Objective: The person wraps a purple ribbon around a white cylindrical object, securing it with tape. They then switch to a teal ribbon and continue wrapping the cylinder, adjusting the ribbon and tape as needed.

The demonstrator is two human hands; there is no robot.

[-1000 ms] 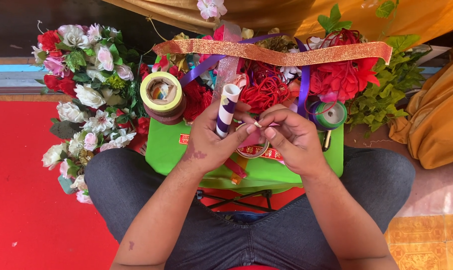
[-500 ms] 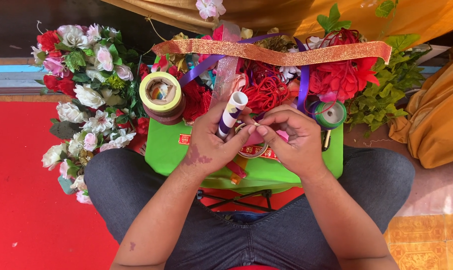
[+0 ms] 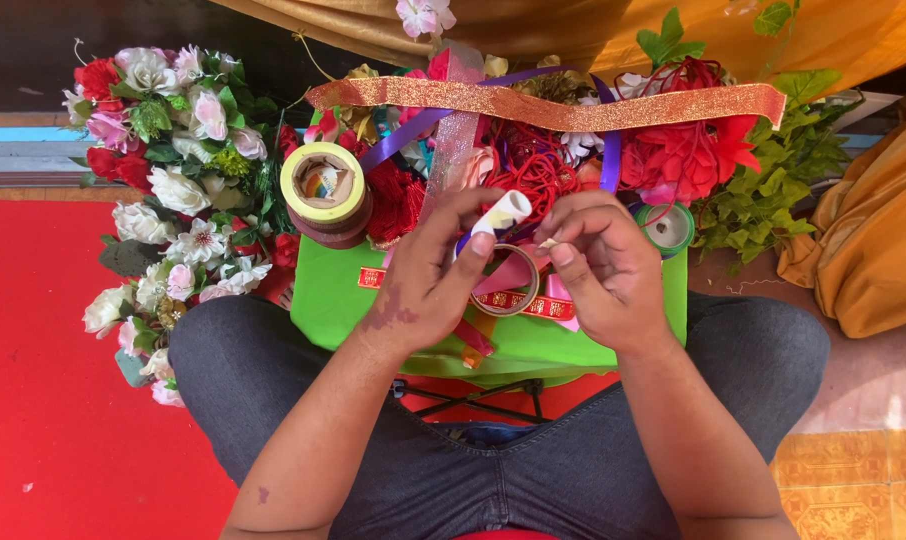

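Note:
My left hand (image 3: 433,275) grips a small white roll with a purple band (image 3: 501,212), tilted up to the right. My right hand (image 3: 598,265) is close beside it, fingertips pinched on a tiny pale scrap (image 3: 548,243) just off the roll's end. Both hands hover over a green board (image 3: 333,300) on my lap. Under them lie a clear tape ring (image 3: 503,290) and a red patterned ribbon (image 3: 548,307).
A stack of tape rolls (image 3: 323,190) stands at the board's left. A glittery orange ribbon (image 3: 533,105) spans the back above red flowers (image 3: 688,150). A white and pink bouquet (image 3: 173,190) lies left on the red carpet (image 3: 43,380). Green tape roll (image 3: 665,228) sits right.
My hands have drawn slightly apart; the right hand now pinches a small scrap clear of the roll's end. The roll stays in my left hand.

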